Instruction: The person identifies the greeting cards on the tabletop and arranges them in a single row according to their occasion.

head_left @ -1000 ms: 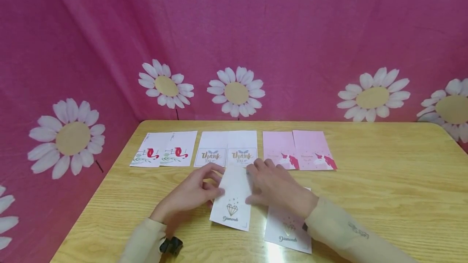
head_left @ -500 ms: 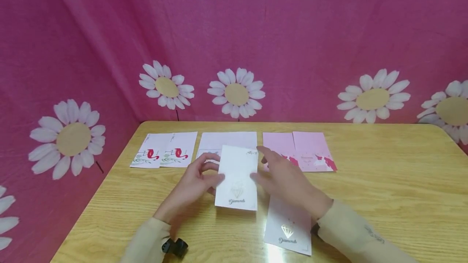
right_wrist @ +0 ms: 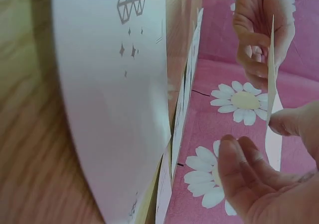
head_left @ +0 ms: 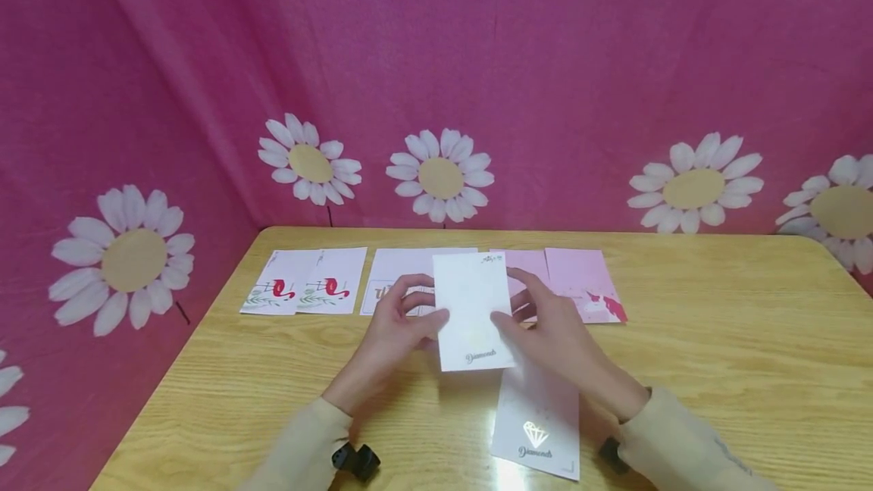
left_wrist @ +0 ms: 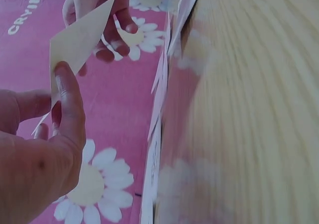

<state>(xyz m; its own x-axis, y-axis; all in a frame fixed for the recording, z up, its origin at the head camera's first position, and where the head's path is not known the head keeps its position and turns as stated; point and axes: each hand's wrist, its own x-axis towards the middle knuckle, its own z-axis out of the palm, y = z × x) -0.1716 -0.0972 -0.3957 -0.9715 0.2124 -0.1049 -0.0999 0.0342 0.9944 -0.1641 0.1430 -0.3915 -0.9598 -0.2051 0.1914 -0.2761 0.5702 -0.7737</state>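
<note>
A white card printed "Diamonds" (head_left: 474, 317) is held up over the table, its printed face turned toward the head camera. My left hand (head_left: 398, 324) holds its left edge, thumb on the front and fingers behind. On the opposite edge is my right hand (head_left: 562, 328), its thumb at the front and fingers spread behind. The left wrist view shows the left thumb (left_wrist: 65, 79) pressed on the tilted card (left_wrist: 79, 40). Below the right hand lies a second Diamonds card (head_left: 535, 415) with a gold heart-shaped diamond, its upper part partly covered.
Along the back of the wooden table (head_left: 716, 370) lie two flamingo cards (head_left: 330, 279), white "Thank You" cards (head_left: 392, 267) partly hidden by the held card, and two pink unicorn cards (head_left: 580, 279). A pink curtain with daisies (head_left: 546, 82) hangs behind.
The held Diamonds card has risen off the table, turned more upright and shifted right. Both hands have moved up and right with it, uncovering more of the lower card.
</note>
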